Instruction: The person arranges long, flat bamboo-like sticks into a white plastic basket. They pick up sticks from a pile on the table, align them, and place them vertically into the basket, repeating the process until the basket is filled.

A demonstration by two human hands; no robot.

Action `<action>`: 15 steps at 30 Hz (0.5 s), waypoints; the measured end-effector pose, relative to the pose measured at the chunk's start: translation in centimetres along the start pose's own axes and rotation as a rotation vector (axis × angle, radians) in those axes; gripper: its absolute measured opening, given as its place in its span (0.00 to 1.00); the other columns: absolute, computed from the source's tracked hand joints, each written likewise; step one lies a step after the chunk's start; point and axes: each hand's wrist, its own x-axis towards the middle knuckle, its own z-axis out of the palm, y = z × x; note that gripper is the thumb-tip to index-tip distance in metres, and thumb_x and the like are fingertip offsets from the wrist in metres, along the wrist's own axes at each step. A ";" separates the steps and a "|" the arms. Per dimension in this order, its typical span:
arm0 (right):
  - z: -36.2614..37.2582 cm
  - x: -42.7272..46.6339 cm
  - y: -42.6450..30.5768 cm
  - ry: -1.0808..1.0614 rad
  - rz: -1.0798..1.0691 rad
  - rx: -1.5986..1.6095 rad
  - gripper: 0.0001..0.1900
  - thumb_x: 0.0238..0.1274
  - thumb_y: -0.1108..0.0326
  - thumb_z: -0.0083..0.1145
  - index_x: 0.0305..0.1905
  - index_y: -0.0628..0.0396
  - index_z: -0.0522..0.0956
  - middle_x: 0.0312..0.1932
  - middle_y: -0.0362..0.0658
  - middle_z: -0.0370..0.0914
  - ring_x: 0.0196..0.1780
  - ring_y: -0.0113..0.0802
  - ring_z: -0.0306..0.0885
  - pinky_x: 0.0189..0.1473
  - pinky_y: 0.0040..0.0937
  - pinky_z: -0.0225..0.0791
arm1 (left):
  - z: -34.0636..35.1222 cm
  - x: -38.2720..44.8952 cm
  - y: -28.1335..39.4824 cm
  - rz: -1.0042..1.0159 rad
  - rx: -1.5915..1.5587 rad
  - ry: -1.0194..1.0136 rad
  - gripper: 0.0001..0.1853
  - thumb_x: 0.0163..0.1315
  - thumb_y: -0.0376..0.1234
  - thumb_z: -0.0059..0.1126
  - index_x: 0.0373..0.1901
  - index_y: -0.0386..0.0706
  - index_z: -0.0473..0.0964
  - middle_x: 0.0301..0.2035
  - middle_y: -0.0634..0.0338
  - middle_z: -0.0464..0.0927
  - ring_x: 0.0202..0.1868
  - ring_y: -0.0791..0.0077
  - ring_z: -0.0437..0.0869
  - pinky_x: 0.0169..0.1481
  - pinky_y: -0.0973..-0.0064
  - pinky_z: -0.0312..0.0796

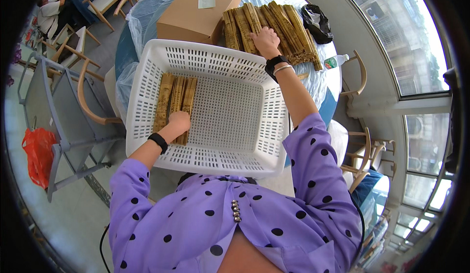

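A white perforated plastic basket (271, 140) sits right before me. Along its left side several bundles of brown bamboo strips (164, 96) lie side by side, lengthwise to me. My left hand (179, 122) is curled over the near part of the rightmost bundle (189, 93) there; its fingertips are hidden. Beyond the basket's far right corner, a pile of similar bamboo bundles (281, 27) rests on the table. My right hand (266, 42) reaches over the rim and grips a bundle in this pile, thumb to the left, with some fingers hidden.
A brown cardboard box (191, 12) stands behind the basket on the plastic-covered round table (147, 8). Right of the pile are a black plastic bag (316, 25) and a bottle (336, 61). A grey metal cart (73, 104) and wooden chairs flank the table. A person (49, 12) sits far left.
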 end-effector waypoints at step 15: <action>1.0 3.6 1.6 -0.229 -0.119 0.028 0.24 0.66 0.50 0.52 0.41 0.66 0.81 0.44 0.55 0.82 0.46 0.46 0.81 0.47 0.39 0.74 | -6.0 -7.3 0.6 0.208 -0.268 0.256 0.22 0.67 0.46 0.55 0.27 0.34 0.76 0.22 0.50 0.79 0.26 0.57 0.81 0.34 0.64 0.75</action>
